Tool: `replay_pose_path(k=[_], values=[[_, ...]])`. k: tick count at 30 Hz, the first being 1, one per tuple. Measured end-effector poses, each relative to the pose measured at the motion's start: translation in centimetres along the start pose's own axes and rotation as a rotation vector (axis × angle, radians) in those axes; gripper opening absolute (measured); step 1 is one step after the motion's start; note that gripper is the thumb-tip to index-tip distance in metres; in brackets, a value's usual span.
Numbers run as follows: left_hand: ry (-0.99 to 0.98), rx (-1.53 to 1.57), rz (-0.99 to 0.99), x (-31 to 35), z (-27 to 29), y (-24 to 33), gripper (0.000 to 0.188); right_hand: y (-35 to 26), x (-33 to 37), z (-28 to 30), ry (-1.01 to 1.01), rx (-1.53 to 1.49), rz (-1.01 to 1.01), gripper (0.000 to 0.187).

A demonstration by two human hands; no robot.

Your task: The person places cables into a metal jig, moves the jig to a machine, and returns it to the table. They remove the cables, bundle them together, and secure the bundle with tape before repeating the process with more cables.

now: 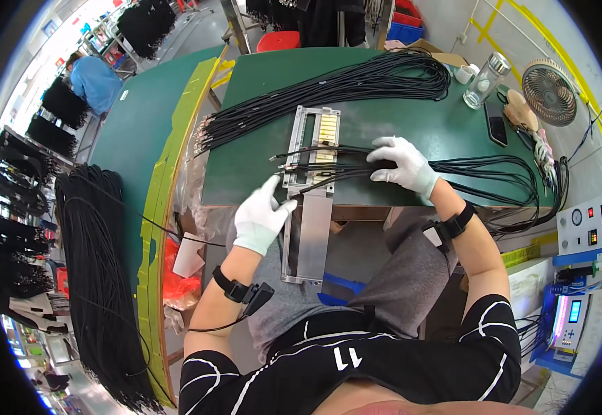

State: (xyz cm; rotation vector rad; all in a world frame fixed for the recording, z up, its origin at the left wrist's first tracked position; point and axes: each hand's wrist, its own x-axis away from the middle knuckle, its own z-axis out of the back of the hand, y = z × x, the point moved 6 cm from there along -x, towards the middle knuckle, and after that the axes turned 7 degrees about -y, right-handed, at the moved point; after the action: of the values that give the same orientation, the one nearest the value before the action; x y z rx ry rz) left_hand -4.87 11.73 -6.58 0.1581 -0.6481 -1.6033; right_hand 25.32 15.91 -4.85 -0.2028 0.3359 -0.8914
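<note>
A long metal fixture (pixel 317 232) with a row of pale yellow blocks (pixel 327 129) lies across the front edge of the green table. Several black cables (pixel 348 166) cross it, their bare tips sticking out past its left side. My right hand (pixel 406 167), in a white glove, is closed around these cables just right of the fixture. To the left of the fixture is my left hand (pixel 259 216), also gloved. Its thumb and forefinger are spread, close to the lowest cable tips, with nothing visible between them.
A thick bundle of black cables (pixel 342 86) lies along the table's back. A glass bottle (pixel 486 81), a phone (pixel 496 130) and a small fan (pixel 548 92) stand or lie at right. Another cable bundle (pixel 97 277) covers the left table. A person in blue (pixel 95 84) is far left.
</note>
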Motion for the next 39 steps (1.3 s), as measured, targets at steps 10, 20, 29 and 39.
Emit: replay_pose_path(k=[10,20,29,39], values=[[0.313,0.445,-0.564,-7.5,0.1,0.6,0.067,0.0,-3.7,-2.7,-0.180,-0.176,-0.156,0.048],[0.455,0.728,-0.416,-7.5,-0.4,-3.4,0.039,-2.4,-4.9,0.4,0.050,-0.046,0.001,0.024],[0.609,0.244,-0.698,-2.9,1.2,3.9,0.007,-4.7,-5.4,-2.7,0.058,-0.116,0.067,0.017],[0.519,0.318,-0.665,-3.7,0.8,2.5,0.010,-4.3,-5.6,-2.8,-0.024,-0.397,-0.046,0.018]])
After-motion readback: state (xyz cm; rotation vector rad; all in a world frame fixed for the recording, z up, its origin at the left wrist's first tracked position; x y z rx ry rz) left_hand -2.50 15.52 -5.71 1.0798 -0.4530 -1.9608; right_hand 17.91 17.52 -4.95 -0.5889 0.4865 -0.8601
